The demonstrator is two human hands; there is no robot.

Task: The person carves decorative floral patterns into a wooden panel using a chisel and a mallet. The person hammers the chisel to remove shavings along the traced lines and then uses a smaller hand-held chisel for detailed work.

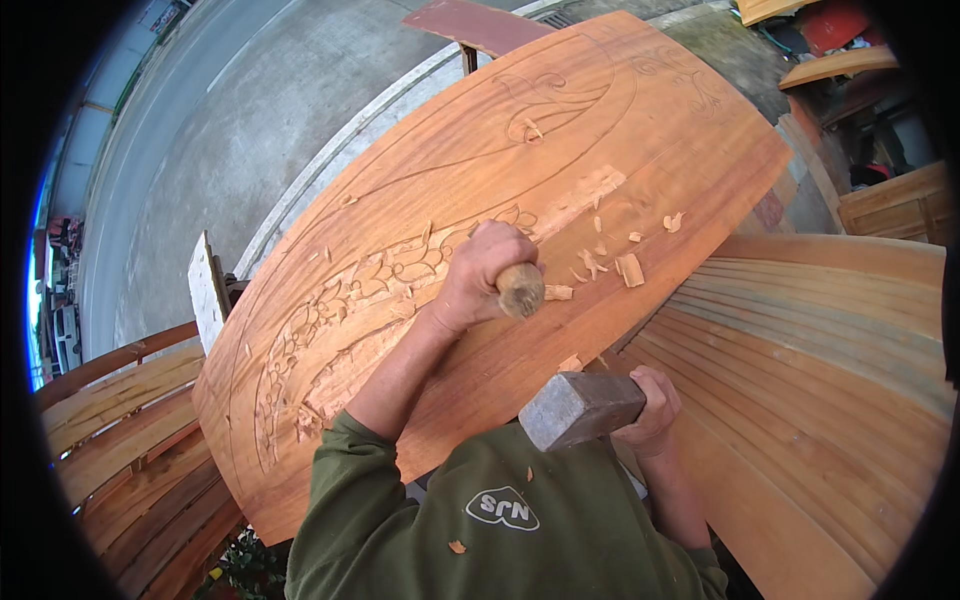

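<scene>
A large reddish-brown wooden panel [700,165] lies in front of me, with scrolls and leafy vines outlined or cut into its face. My left hand [485,265] is closed around a chisel, whose round wooden handle end [521,292] points up toward me. The blade is hidden beneath the fist, beside a strip of freshly cut, paler wood [580,202]. Near the panel's close edge, my right hand [652,405] grips a hammer with a heavy grey block-shaped head [575,410]. That head is apart from the chisel. Curled wood shavings [630,270] are scattered around the carving.
Long wooden planks [800,370] lie at the right. Slatted wood pieces [140,440] are stacked at the left, close to a white board [206,295]. A reddish plank [480,27] stands beyond the panel, beside a paved road [230,130]. Wooden furniture parts [895,205] sit far right.
</scene>
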